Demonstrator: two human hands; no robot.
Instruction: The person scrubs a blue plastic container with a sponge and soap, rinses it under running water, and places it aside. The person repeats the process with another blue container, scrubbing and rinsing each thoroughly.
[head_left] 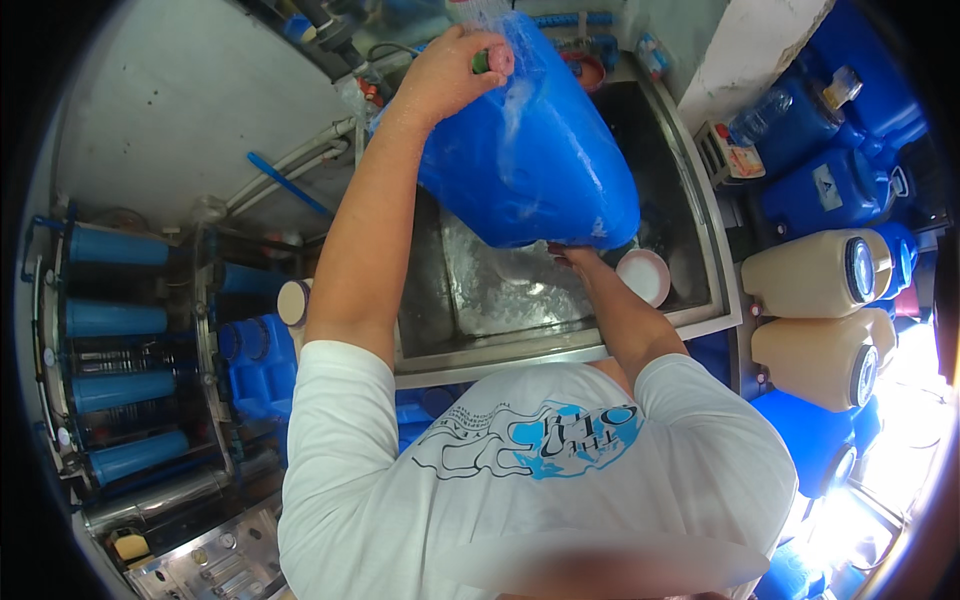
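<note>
Left fingers grip sponge | blue jug | wet sink | grey wall

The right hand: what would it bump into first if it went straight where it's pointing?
Most likely the blue plastic jug: the right hand is right at its lower edge. Part of it is hidden, so depth is unclear.

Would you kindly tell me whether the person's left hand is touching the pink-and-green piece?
Touching: the head view shows the left hand closed around the pink-and-green piece, with no gap between them.
</note>
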